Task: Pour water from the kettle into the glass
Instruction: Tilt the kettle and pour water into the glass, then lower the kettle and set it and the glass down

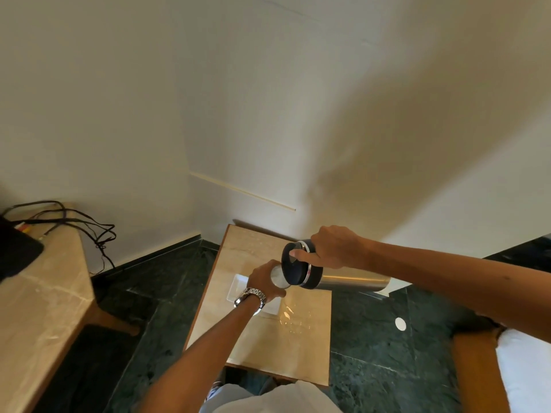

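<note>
My right hand grips a steel kettle with a dark lid, my thumb pressing on the lid. The kettle is tipped almost level, its mouth pointing left over a clear glass. My left hand, with a metal watch at the wrist, is wrapped around the glass and holds it up against the kettle's lid end, above a small marble-topped table. Most of the glass is hidden by my fingers and the lid. I cannot make out a stream of water.
A white rectangular tray lies on the table under my left hand. Spilled water glints on the tabletop to the tray's right. A long marble counter with black cables stands at the left. Dark green floor surrounds the table.
</note>
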Demonstrator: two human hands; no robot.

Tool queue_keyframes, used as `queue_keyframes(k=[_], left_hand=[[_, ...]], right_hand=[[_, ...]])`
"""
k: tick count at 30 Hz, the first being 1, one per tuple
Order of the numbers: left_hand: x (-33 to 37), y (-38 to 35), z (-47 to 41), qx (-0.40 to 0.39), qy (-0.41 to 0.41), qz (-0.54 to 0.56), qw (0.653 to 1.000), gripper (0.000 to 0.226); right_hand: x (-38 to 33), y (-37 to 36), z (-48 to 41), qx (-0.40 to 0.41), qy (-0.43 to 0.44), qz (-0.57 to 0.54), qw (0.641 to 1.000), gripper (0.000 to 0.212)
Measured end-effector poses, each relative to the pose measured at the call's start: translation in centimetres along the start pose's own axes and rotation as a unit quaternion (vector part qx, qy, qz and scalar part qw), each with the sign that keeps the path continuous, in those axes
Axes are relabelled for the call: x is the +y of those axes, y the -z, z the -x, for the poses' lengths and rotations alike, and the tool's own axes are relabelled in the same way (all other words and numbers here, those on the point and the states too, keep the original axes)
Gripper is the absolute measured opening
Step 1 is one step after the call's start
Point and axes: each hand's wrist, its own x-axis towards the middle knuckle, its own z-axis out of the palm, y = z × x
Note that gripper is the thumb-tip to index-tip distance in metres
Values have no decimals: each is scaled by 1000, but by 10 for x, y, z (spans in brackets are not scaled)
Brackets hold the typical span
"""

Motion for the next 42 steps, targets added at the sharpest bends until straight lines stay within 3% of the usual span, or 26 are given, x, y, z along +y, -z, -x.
queue_keyframes(k=[12, 22, 34, 42], left_hand=[[-2, -1, -2, -5, 5, 2, 1000, 73], [-2, -4, -6, 2, -3, -2, 1000, 70], [-2, -7, -6, 24, 3, 32, 999, 72], [-3, -11, -5, 53, 12, 46, 997, 74]], right_hand=[[8, -3, -2, -18, -9, 13, 1000, 69], [16, -9, 0, -16, -13, -4, 1000, 60], [45, -54, 25, 98, -38, -158, 982, 60], [59, -117, 52, 178, -83, -278, 940, 84]])
